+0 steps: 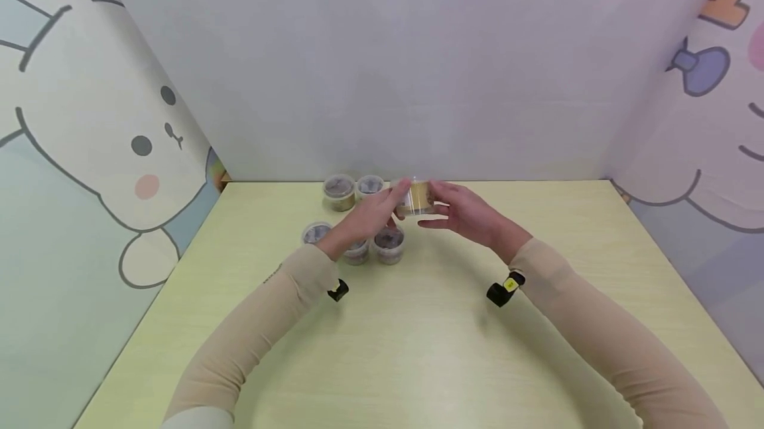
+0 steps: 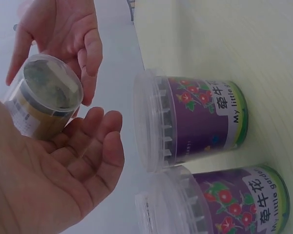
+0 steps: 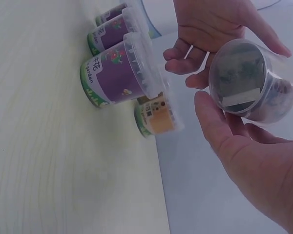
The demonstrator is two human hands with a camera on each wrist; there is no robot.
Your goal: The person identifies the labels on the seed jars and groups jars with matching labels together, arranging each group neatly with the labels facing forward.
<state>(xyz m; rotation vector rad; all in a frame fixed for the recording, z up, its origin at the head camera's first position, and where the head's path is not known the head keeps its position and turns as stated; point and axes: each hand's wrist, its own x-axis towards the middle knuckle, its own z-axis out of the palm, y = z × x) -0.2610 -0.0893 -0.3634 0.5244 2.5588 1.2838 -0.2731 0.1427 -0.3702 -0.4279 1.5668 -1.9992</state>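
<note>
Presently catalogued, as we see it:

Item in hand: small clear-lidded tub with a yellow label, held above the surface toward its 12 o'clock edge.
Left hand: fingers lightly curled under the tub's side; grip supporting it.
Right hand: fingers curled about the opposite side, sharing the hold.
Lid: clear cap faces both wrist cameras; soil-like fill visible beneath.
Stock nearby: purple-label tubs standing at 9 to 10 o'clock of the hands, close together.
Handling note: we judge steady two-sided support best, tub kept level, clear of its neighbours.
</note>
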